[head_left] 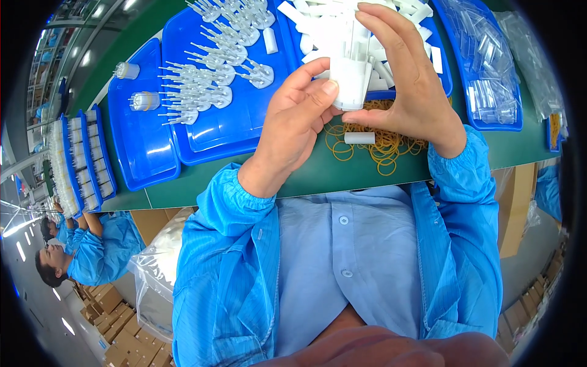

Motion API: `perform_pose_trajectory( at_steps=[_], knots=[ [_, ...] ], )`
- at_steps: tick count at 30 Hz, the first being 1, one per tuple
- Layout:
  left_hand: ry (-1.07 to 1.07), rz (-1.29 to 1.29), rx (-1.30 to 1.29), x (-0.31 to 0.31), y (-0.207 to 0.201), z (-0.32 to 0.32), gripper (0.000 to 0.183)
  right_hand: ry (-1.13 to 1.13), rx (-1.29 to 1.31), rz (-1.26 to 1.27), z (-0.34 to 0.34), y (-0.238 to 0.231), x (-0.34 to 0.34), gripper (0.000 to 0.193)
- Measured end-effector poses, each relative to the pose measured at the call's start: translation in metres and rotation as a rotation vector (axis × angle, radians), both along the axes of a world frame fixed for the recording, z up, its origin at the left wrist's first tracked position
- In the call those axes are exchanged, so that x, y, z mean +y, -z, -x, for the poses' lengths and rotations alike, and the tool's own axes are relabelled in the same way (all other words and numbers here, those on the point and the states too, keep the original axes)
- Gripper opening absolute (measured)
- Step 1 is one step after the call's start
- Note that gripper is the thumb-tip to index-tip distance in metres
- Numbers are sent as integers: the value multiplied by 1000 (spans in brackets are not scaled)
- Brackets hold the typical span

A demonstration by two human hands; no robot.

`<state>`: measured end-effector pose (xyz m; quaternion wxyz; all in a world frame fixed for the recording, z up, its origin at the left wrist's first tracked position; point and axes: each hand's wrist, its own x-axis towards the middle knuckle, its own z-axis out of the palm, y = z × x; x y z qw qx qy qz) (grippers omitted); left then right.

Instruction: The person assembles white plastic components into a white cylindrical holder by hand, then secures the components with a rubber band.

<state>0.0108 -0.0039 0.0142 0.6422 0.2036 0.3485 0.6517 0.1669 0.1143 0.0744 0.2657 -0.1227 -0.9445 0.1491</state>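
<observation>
My left hand [296,119] is closed on a white plastic part with upright prongs [350,82], its thumb pressed against the rounded base. Glare washes out the upper part of the piece. Around its right side curves my right hand [406,76], fingers spread, with the thumb near the base and the fingertips up by the prongs. Whether those fingers touch the part, I cannot tell. Below both hands lies a heap of yellow rubber bands [391,153] with a short white tube [359,138] on it.
Pronged white parts [208,95] stand in a blue tray [229,144]; a narrower tray [143,168] holds two bundled cylinders [145,101]. White tubes [309,11] fill the tray behind my hands. Clear plastic pieces [492,98] lie at right. A co-worker [92,257] sits at left.
</observation>
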Motion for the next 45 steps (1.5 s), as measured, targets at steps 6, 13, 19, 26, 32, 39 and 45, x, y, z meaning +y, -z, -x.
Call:
perform_pose_trajectory(
  at_steps=[6, 13, 19, 26, 32, 39, 45],
  knots=[
    [23, -5, 139, -1, 3, -4, 48, 35, 145, 76, 1, 31, -1, 103],
    [8, -14, 139, 0, 0, -5, 47, 38, 119, 49, 0, 32, 0, 103],
    [-7, -23, 131, 0, 1, -4, 45, -6, 179, -60, 3, 35, 3, 97],
    [-38, -29, 103, 1, 1, -3, 44, 38, 212, -157, 3, 38, 1, 98],
    [-44, -13, 110, 1, 2, -4, 43, 53, 203, -175, 4, 37, 1, 97],
    [-21, 3, 137, 0, 1, -3, 42, 5, 212, -67, 5, 37, 1, 99],
    [-4, 1, 143, 0, 1, -3, 41, -13, 217, -47, 2, 40, 2, 99]
  ],
)
